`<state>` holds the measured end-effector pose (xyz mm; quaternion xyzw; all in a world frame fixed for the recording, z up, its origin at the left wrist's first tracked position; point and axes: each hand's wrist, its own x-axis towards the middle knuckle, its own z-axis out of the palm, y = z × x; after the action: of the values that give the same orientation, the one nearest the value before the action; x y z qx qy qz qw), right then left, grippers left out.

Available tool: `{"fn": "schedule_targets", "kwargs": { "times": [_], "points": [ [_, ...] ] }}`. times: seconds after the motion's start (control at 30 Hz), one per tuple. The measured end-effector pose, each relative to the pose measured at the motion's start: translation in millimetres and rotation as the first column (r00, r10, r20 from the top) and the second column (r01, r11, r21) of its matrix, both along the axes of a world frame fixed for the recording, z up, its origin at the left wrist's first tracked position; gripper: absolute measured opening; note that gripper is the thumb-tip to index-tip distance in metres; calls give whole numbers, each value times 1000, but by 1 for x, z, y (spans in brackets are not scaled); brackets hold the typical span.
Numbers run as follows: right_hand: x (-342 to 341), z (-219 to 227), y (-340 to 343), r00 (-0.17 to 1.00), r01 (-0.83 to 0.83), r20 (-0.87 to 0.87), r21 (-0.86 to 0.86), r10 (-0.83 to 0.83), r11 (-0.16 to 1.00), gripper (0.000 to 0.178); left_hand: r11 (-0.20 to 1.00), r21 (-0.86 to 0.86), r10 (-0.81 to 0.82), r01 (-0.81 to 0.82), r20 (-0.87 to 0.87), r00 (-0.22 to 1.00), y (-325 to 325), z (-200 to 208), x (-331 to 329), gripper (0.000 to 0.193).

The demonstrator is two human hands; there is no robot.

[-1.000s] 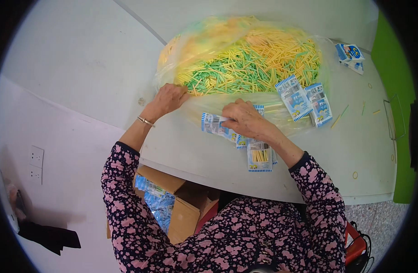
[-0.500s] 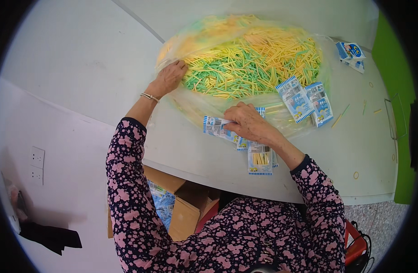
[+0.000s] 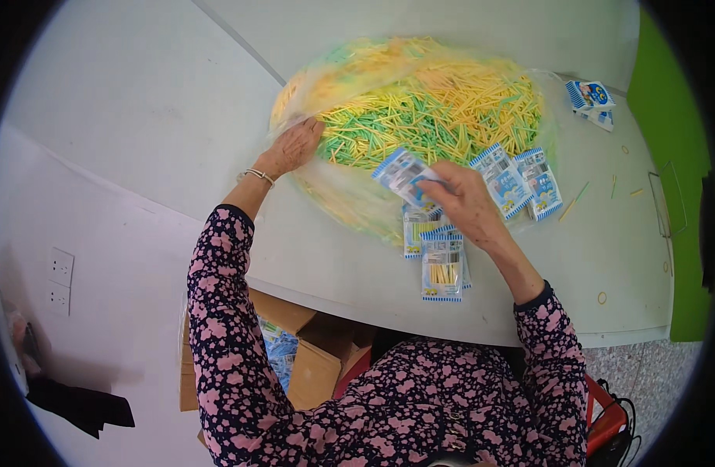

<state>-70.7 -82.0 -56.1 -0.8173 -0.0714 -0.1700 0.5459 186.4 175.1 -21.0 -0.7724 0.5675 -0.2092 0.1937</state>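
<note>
A large clear plastic bag (image 3: 295, 109) lies open on the table, heaped with short thin yellow and green sticks (image 3: 420, 109). At its left edge my left hand (image 3: 295, 145) is closed on the plastic, fingertips by the sticks. My right hand (image 3: 470, 204) pinches a small blue-and-white packet (image 3: 409, 177) between thumb and fingers, above the bag's near side. Beneath that hand, several similar packets overlap on the table, the front packet (image 3: 442, 268) showing sticks through its window. Two more packets (image 3: 501, 183) (image 3: 539, 184) rest against the bag's right side.
Far right on the table are more packets (image 3: 591, 95), a few loose sticks (image 3: 577, 196) and rubber bands (image 3: 602, 298). A green panel (image 3: 669, 187) borders the table's right side. Below the front edge stands an open cardboard box (image 3: 315, 373) holding blue packets (image 3: 282, 352).
My right hand has risen and moved right, lifting the packet off the near side of the bag and tilting it. My left hand stays at the bag's left edge.
</note>
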Motion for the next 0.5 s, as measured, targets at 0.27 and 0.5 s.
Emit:
{"fn": "schedule_targets", "kwargs": {
  "times": [0.27, 0.5],
  "points": [
    [-6, -21, -25, 994, 40, -109, 340, -3, 940, 16, 974, -161, 131, -158, -166, 977, -9, 2, -8, 9],
    [-7, -31, -26, 996, 22, -84, 546, 28, 837, 14, 933, -217, 228, -288, -264, 937, -19, 13, -11, 18]
  ]
}}
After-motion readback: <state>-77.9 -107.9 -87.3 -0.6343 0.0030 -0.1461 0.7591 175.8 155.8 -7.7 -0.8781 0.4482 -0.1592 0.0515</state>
